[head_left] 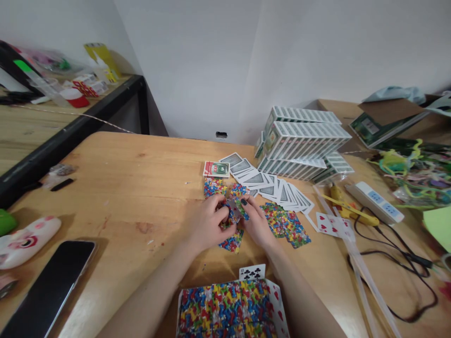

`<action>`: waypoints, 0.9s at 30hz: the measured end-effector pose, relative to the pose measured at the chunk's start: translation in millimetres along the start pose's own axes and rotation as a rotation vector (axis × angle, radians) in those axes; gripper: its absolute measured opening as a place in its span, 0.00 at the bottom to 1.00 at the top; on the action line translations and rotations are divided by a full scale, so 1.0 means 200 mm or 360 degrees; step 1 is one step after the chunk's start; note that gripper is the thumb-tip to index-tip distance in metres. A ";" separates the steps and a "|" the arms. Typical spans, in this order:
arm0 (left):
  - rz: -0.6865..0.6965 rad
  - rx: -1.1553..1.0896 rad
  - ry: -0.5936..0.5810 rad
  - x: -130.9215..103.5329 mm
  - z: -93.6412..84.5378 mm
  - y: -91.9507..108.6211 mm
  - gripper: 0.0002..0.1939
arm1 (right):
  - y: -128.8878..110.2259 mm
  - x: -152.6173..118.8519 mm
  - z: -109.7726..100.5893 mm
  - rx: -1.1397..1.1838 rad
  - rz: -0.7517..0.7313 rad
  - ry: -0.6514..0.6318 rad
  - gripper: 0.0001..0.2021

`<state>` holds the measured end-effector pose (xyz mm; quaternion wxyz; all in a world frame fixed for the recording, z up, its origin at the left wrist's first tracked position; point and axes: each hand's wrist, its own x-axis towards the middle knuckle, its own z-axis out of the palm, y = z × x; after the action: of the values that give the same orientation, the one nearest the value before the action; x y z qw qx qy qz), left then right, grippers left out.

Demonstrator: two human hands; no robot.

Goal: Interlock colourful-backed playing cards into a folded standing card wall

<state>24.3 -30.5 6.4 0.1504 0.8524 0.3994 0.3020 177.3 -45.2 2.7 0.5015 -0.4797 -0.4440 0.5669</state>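
Observation:
My left hand (208, 225) and my right hand (258, 225) meet over the middle of the table, fingers closed on a small folded piece of colourful patterned card (235, 210). Its pale inner side shows between my fingertips; how it is folded I cannot tell. Beneath my hands lies another patterned card (230, 243). More patterned cards (294, 227) lie beside my right hand. Close to me, between my forearms, stands a patterned panel of cards (225, 300), with a ten of clubs (252, 272) at its far edge and heart cards (277, 305) along its right side.
Behind my hands lie a card box (216, 169) and fanned playing cards (268, 183). Long wrapped packs (306, 141) are stacked at the back. To the right are a yellow glue gun (340, 202), clear sticks (355, 253) and a power strip (375, 202). A phone (51, 286) lies left.

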 end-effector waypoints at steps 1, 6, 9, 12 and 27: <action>0.0008 0.0004 -0.0004 0.00 0.00 0.00 0.08 | 0.00 0.00 0.00 -0.0014 -0.0024 0.0029 0.14; 0.0069 0.0073 -0.0037 0.00 0.00 0.00 0.06 | -0.04 0.00 0.02 -0.0153 -0.0135 -0.0021 0.17; 0.0100 0.0125 -0.0029 0.00 0.01 0.00 0.05 | -0.05 0.00 0.03 -0.0282 -0.0196 -0.0056 0.18; 0.0121 0.0164 0.0051 -0.01 0.02 0.00 0.04 | -0.03 0.00 0.03 -0.0411 -0.0295 -0.0057 0.18; 0.0079 0.0031 0.0095 -0.01 0.00 0.00 0.03 | -0.02 0.01 0.03 -0.0509 -0.0483 0.0034 0.13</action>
<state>23.7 -32.8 4.8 0.1225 0.8541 0.3853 0.3272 171.3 -43.1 6.5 0.5033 -0.4868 -0.5900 0.4020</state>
